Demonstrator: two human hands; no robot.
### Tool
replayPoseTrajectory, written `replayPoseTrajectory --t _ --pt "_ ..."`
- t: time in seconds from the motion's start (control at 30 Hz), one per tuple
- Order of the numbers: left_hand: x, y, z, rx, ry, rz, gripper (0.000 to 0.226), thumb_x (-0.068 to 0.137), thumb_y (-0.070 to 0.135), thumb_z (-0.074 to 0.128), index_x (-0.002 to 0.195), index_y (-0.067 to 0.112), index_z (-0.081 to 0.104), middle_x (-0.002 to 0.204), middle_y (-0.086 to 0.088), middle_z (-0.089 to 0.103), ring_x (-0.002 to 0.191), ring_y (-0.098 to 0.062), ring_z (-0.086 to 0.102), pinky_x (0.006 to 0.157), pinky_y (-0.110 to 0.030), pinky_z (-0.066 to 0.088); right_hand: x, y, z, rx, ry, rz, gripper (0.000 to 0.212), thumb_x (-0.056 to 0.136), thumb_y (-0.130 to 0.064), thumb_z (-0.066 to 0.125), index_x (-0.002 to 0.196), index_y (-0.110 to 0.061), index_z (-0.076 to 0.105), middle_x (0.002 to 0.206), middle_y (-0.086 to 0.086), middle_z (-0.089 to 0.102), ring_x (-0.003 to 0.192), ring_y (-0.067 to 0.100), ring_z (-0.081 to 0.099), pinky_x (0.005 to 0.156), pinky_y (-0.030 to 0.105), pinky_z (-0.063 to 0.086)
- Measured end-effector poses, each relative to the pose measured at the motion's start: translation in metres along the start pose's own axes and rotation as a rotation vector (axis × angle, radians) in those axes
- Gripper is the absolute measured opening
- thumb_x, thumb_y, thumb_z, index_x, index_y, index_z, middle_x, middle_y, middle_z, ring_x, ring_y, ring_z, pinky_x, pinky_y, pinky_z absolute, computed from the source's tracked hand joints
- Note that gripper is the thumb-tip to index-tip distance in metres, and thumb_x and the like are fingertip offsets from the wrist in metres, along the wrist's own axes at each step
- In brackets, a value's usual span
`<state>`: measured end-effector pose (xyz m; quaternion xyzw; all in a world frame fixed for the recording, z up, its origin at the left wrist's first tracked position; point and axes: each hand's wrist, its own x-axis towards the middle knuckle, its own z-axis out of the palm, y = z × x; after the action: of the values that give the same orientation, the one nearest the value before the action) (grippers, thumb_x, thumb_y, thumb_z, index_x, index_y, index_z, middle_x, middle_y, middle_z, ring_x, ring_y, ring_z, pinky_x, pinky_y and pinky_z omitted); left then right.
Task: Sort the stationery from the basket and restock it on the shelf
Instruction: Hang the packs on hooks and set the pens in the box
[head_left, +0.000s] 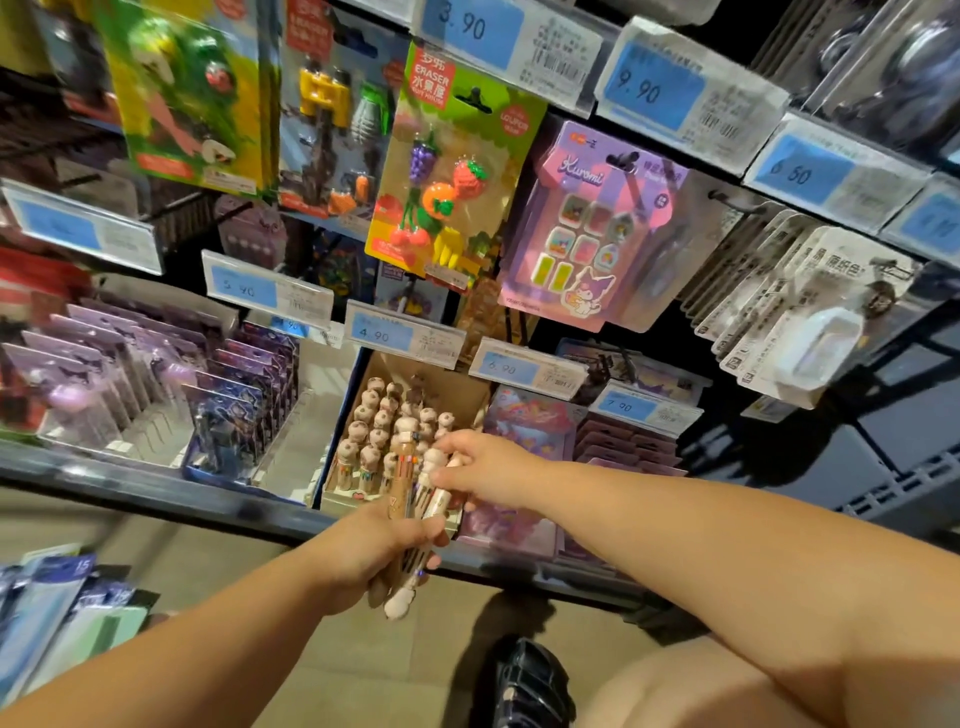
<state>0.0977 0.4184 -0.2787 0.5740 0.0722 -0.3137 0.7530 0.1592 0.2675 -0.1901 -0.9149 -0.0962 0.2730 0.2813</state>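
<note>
My left hand (363, 551) grips a small bunch of brown multicolour pens (408, 499) with round character tops, held upright in front of the shelf edge. My right hand (483, 467) pinches one pale pen (441, 491) from that bunch near its top. Just behind them a cardboard display box (447, 387) on the shelf holds several of the same pens (382, 426) standing upright. The basket is not in view.
Hanging eraser cards (447, 171) and a purple Kuromi pack (587, 228) fill the pegs above. Purple carded items stand in clear trays (156, 415) to the left and lie flat at right (524, 421). Blue price tags (405, 332) line the rails. My dark shoe (530, 686) is on the floor below.
</note>
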Motion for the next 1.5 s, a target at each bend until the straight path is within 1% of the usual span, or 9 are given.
replayPoseTrajectory --t 0.23,0.4,0.5,0.67,0.83,1.0,1.13,1.4,1.5 --pt "-0.011 0.006 -0.003 -0.007 0.005 -0.002 0.039 0.082 0.031 0.073 0.105 0.004 0.057 0.074 -0.011 0.069 0.06 -0.024 0.059 0.065 -0.034 0.035 0.009 0.006 -0.003 0.137 -0.118 0.026 0.063 0.083 -0.024 0.075 0.138 -0.016 0.047 0.133 -0.002 0.054 0.124 0.018 0.053 0.104 0.033 0.045" --pt "-0.014 0.008 -0.003 -0.048 -0.012 0.015 0.026 0.094 0.023 0.062 0.11 0.004 0.054 0.076 -0.008 0.069 0.062 -0.02 0.06 0.057 -0.031 0.041 0.012 0.009 0.002 0.261 -0.123 0.029 0.012 0.08 -0.013 0.076 0.087 -0.016 0.068 0.088 0.005 0.069 0.086 0.018 0.065 0.084 0.04 0.053" --pt "-0.014 0.011 -0.006 -0.071 0.004 0.018 0.026 0.095 0.024 0.061 0.109 0.002 0.057 0.078 -0.011 0.07 0.064 -0.021 0.061 0.05 -0.026 0.041 0.012 0.007 0.003 0.53 -0.07 0.073 0.013 0.085 -0.004 0.069 0.08 -0.014 0.063 0.077 0.002 0.067 0.072 0.012 0.064 0.075 0.03 0.053" --pt "-0.015 0.011 -0.01 -0.018 0.07 0.044 0.025 0.094 0.026 0.061 0.093 0.002 0.057 0.063 -0.013 0.062 0.043 -0.021 0.05 0.042 -0.027 0.036 0.014 0.001 0.007 0.712 -0.033 0.142 0.011 0.091 -0.012 0.064 0.102 -0.014 0.064 0.1 0.002 0.07 0.096 0.015 0.065 0.075 0.028 0.054" --pt "-0.013 0.007 -0.021 -0.09 0.254 0.093 0.018 0.095 0.024 0.062 0.102 0.007 0.06 0.078 -0.004 0.062 0.066 -0.014 0.055 0.063 -0.028 0.047 0.021 -0.013 0.016 0.66 -0.018 0.115 0.013 0.101 -0.018 0.048 0.094 -0.017 0.058 0.082 0.004 0.058 0.073 0.013 0.056 0.07 0.026 0.049" --pt "-0.018 0.006 -0.04 -0.094 0.373 0.162 0.017 0.094 0.03 0.064 0.091 0.015 0.055 0.077 -0.007 0.056 0.061 -0.012 0.048 0.06 -0.028 0.044 0.02 -0.024 0.017 0.358 -0.212 0.076 0.017 0.102 -0.026 0.047 0.116 -0.026 0.056 0.087 0.007 0.06 0.059 0.012 0.054 0.051 0.024 0.048" --pt "-0.028 0.007 -0.048 -0.078 0.34 0.179 0.024 0.092 0.039 0.065 0.096 0.016 0.056 0.078 -0.008 0.058 0.057 -0.012 0.047 0.054 -0.03 0.038 0.02 -0.036 0.023 0.155 -0.353 0.052 0.025 0.092 -0.035 0.061 0.096 -0.01 0.059 0.102 0.031 0.067 0.069 0.026 0.061 0.052 0.028 0.049" --pt "-0.033 0.008 -0.048 0.004 0.419 0.166 0.017 0.092 0.026 0.066 0.085 0.015 0.055 0.058 0.0 0.05 0.047 -0.01 0.043 0.039 -0.021 0.034 0.009 -0.038 0.015 0.14 -0.466 0.149 0.012 0.095 -0.004 0.055 0.102 -0.01 0.048 0.08 0.013 0.063 0.051 0.011 0.062 0.042 0.019 0.046" --pt "-0.03 0.007 -0.051 -0.055 0.519 0.146 0.016 0.092 0.026 0.066 0.094 0.012 0.059 0.057 0.001 0.049 0.049 -0.01 0.043 0.041 -0.021 0.036 0.01 -0.027 0.004 -0.001 -0.449 0.167 0.015 0.093 -0.006 0.058 0.105 -0.012 0.051 0.084 0.009 0.063 0.065 0.015 0.063 0.048 0.02 0.044"
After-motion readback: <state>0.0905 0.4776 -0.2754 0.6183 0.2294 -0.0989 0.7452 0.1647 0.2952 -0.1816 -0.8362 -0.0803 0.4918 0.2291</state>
